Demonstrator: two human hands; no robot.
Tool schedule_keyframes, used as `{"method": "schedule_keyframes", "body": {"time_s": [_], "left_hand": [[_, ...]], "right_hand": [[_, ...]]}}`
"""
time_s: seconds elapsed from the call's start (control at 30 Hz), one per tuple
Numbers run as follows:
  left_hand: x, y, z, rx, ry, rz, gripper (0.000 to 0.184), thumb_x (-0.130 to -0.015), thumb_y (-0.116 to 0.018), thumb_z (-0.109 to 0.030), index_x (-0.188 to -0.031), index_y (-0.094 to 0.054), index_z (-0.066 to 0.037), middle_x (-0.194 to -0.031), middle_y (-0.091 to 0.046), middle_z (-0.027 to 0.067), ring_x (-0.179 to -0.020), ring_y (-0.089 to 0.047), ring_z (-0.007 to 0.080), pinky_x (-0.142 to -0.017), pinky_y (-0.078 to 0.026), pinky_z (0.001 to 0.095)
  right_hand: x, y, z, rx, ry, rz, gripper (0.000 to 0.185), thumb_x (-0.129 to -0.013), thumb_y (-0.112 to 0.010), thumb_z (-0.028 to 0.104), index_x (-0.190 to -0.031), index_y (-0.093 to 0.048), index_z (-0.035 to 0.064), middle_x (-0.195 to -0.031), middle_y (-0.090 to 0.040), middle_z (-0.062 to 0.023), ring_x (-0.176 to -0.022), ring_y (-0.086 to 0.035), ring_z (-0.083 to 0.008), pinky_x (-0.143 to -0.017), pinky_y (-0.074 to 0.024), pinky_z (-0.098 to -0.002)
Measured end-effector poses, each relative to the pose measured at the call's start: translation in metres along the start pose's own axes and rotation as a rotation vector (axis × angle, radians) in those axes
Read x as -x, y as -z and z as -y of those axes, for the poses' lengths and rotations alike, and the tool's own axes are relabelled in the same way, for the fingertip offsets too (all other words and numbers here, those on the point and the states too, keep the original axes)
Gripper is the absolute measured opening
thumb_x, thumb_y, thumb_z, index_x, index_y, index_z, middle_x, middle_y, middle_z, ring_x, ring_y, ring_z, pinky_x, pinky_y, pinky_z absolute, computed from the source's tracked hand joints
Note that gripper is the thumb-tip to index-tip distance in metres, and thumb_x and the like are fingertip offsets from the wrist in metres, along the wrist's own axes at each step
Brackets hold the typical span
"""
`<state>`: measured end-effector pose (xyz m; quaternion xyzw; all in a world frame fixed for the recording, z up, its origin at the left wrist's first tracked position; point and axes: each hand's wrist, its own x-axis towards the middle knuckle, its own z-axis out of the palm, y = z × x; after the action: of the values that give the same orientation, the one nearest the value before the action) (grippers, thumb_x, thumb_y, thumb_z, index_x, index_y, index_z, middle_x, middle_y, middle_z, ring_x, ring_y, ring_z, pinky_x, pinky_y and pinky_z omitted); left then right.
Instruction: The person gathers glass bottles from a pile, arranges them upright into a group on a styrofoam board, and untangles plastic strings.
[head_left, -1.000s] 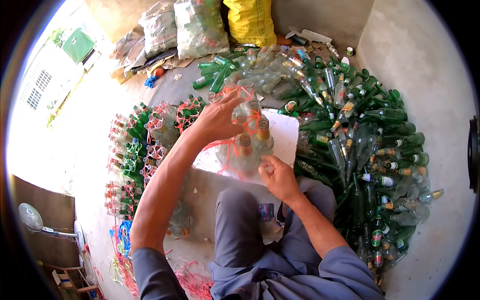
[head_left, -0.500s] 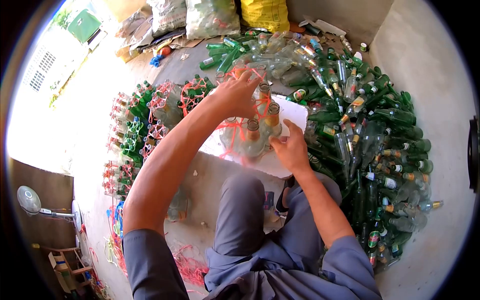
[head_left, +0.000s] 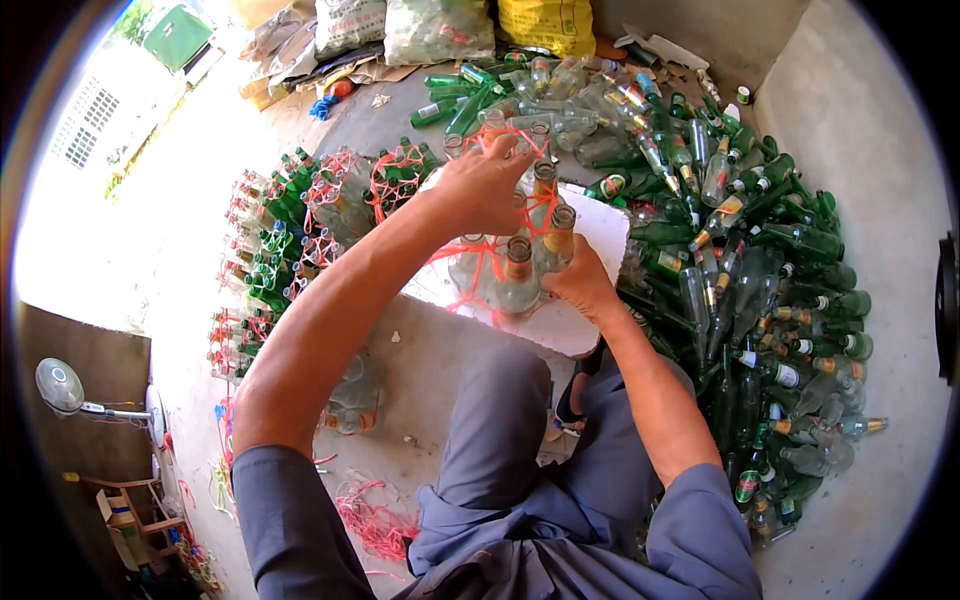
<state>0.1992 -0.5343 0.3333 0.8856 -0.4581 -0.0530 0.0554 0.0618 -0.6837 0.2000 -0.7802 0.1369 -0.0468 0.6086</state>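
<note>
A bundle of clear glass bottles (head_left: 518, 285) stands upright on a white board (head_left: 590, 310), with red twine (head_left: 478, 262) looped around and between the bottle necks. My left hand (head_left: 487, 187) reaches over the top of the bundle from the left, its fingers bent among the necks and twine; the fingertips are partly hidden. My right hand (head_left: 583, 278) grips the side of the nearest right bottle (head_left: 558, 240), thumb in front and other fingers hidden behind it.
Loose green and clear bottles (head_left: 740, 290) lie heaped along the right wall. Several tied bundles (head_left: 270, 255) stand at left. Red twine (head_left: 375, 520) lies on the floor by my knee. Full sacks (head_left: 440, 30) stand at the back; a fan (head_left: 60, 387) is at far left.
My right hand was open beside the bundle and has closed around the right bottle. My left hand stays on top of the bundle. The whole view has shifted slightly.
</note>
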Motion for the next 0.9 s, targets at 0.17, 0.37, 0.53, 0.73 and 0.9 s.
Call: {"method": "schedule_keyframes", "body": {"time_s": [0.17,0.37,0.53,0.73,0.9], "left_hand": [[0.004,-0.001,0.001,0.019,0.03,0.014,0.089,-0.068,-0.076,-0.032,-0.147,-0.04,-0.016,-0.145,-0.039,0.0171,-0.121,-0.054,0.0403,-0.097,-0.047,0.0477],[0.016,0.012,-0.005,0.077,0.03,0.024,0.081,-0.071,-0.075,-0.024,-0.145,-0.044,-0.015,-0.144,-0.041,0.0179,-0.121,-0.054,0.0396,-0.098,-0.047,0.0476],[0.02,0.018,-0.007,0.083,0.048,0.046,0.077,-0.073,-0.072,-0.016,-0.145,-0.044,-0.014,-0.144,-0.042,0.0181,-0.122,-0.054,0.0391,-0.098,-0.047,0.0467],[0.042,0.024,-0.005,0.07,0.035,0.03,0.077,-0.072,-0.067,-0.008,-0.145,-0.044,-0.013,-0.144,-0.043,0.0199,-0.123,-0.053,0.0388,-0.096,-0.049,0.0454],[0.087,0.041,0.003,0.069,0.119,0.069,0.08,-0.067,-0.063,-0.001,-0.144,-0.044,-0.013,-0.145,-0.042,0.0205,-0.125,-0.052,0.0389,-0.099,-0.048,0.0441]], "right_hand": [[0.006,-0.006,0.0,0.164,0.097,-0.094,0.054,-0.064,-0.071,0.008,-0.112,-0.053,-0.0061,-0.1,-0.064,-0.0183,-0.094,-0.065,-0.0291,-0.081,-0.0529,-0.0363],[0.016,-0.007,0.015,0.213,0.102,-0.074,0.053,-0.064,-0.073,0.013,-0.11,-0.053,-0.0057,-0.104,-0.065,-0.0232,-0.101,-0.064,-0.0356,-0.091,-0.0488,-0.0395],[0.019,-0.01,0.021,0.252,0.127,-0.078,0.055,-0.065,-0.073,0.014,-0.112,-0.054,-0.0061,-0.106,-0.065,-0.0245,-0.103,-0.064,-0.0371,-0.091,-0.0492,-0.0398],[0.03,-0.02,0.036,0.185,0.146,0.006,0.059,-0.066,-0.075,0.017,-0.115,-0.054,-0.0063,-0.106,-0.066,-0.024,-0.103,-0.065,-0.0366,-0.091,-0.05,-0.0402],[0.044,-0.049,0.04,0.081,0.22,0.088,0.056,-0.069,-0.078,0.022,-0.115,-0.057,-0.0021,-0.107,-0.067,-0.0203,-0.101,-0.066,-0.0346,-0.089,-0.051,-0.0396]]}}
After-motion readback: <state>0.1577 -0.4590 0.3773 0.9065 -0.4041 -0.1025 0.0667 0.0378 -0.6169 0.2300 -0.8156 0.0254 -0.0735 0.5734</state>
